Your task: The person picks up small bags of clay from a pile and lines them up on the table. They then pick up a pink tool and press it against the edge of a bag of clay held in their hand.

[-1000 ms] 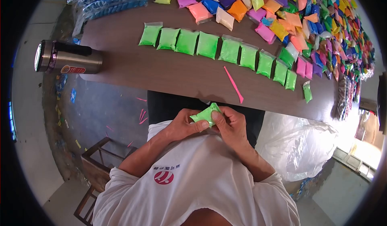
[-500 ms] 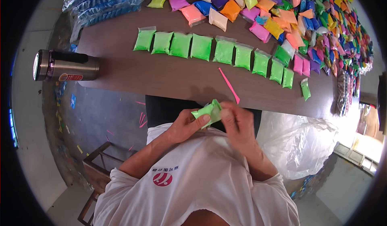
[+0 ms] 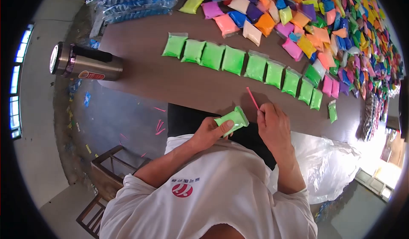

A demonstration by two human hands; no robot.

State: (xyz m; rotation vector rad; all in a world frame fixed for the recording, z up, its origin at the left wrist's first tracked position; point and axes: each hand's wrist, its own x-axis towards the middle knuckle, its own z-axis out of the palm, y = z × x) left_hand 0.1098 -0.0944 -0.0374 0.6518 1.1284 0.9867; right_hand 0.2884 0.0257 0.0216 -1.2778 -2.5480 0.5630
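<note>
My left hand (image 3: 211,130) grips a small bag of bright green clay (image 3: 234,120), its thumb pressed across the front. The bag's clear top edge stands up at the right. My right hand (image 3: 272,121) is at the table's front edge, with thumb and fingers closed round the lower end of a thin pink plastic clay tool (image 3: 252,97); the upper part of the tool sticks out, the wider end is hidden. Beyond both hands, several similar green clay bags (image 3: 233,60) lie in a slanting row, with a smaller green packet (image 3: 332,111) apart at the right.
A steel thermos (image 3: 100,65) lies on the left of the brown table (image 3: 145,83). Many coloured clay packets (image 3: 306,45) are heaped at the back right. Stacked plastic-wrapped strips (image 3: 136,2) sit back left. Clear plastic sheeting (image 3: 324,166) hangs at the right.
My right hand has left the green bag and moved right and up to the pink tool, closing on its lower end. The left hand still holds the bag. The view has shifted.
</note>
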